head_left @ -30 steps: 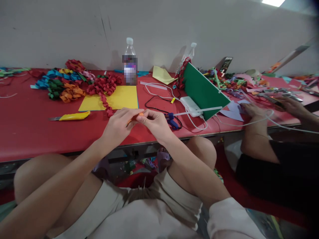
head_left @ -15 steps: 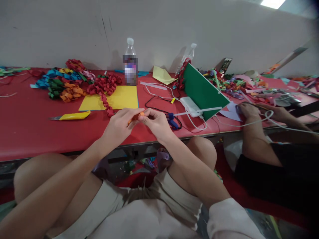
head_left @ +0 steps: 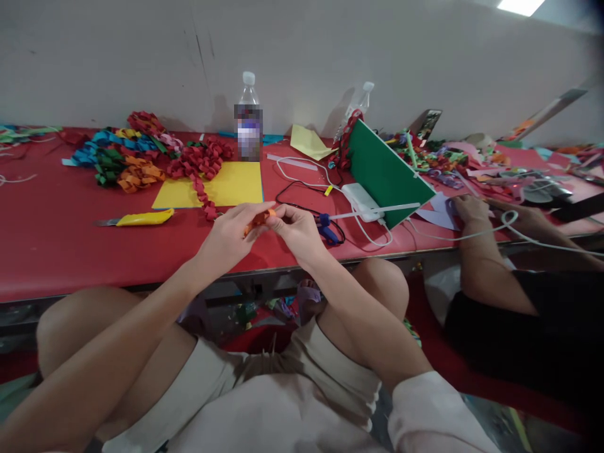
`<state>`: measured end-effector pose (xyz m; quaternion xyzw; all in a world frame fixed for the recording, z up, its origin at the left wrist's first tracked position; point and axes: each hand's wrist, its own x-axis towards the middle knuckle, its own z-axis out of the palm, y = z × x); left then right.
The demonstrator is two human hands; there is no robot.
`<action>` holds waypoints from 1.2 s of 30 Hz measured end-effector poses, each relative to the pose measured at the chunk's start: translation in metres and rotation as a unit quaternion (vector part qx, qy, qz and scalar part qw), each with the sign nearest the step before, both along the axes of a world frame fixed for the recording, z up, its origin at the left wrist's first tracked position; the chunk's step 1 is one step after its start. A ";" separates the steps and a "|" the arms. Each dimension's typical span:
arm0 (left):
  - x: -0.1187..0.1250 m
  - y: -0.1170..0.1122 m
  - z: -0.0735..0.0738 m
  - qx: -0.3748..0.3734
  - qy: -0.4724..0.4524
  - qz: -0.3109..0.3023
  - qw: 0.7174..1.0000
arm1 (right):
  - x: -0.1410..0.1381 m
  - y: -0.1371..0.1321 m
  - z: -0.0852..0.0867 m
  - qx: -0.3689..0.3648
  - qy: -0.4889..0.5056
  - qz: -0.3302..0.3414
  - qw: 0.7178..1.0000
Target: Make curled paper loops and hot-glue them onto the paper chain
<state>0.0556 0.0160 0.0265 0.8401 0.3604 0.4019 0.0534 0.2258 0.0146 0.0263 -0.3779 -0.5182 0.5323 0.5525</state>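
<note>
My left hand (head_left: 229, 236) and my right hand (head_left: 298, 231) meet over the near edge of the red table (head_left: 61, 248). Both pinch a small orange paper piece (head_left: 257, 220) between their fingertips. Just beyond them lie a yellow paper sheet (head_left: 231, 184) and a red folded paper chain (head_left: 201, 165). A blue-handled tool (head_left: 329, 229) rests right of my right hand.
A yellow-handled knife (head_left: 141, 218) lies to the left. Coloured paper chains (head_left: 120, 160) pile at the back left, beside a water bottle (head_left: 248, 119). A green board (head_left: 384, 170), a white power bank (head_left: 362, 201) and cables sit right. Another person's hands (head_left: 472, 211) work at the right.
My hands have stayed together on the orange piece, with only small finger shifts. The other person's hands at the right have drawn closer together.
</note>
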 end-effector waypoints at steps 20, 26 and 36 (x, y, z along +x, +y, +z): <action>-0.001 -0.004 0.011 -0.102 -0.066 0.017 0.992 | -0.010 0.001 0.015 0.039 -0.096 -0.033 0.994; -0.006 -0.002 0.008 -0.103 -0.101 0.041 0.989 | -0.022 0.007 0.016 0.040 -0.054 -0.013 0.998; -0.014 -0.010 0.006 -0.099 -0.090 0.038 0.990 | -0.025 0.009 0.004 0.072 -0.130 -0.023 0.989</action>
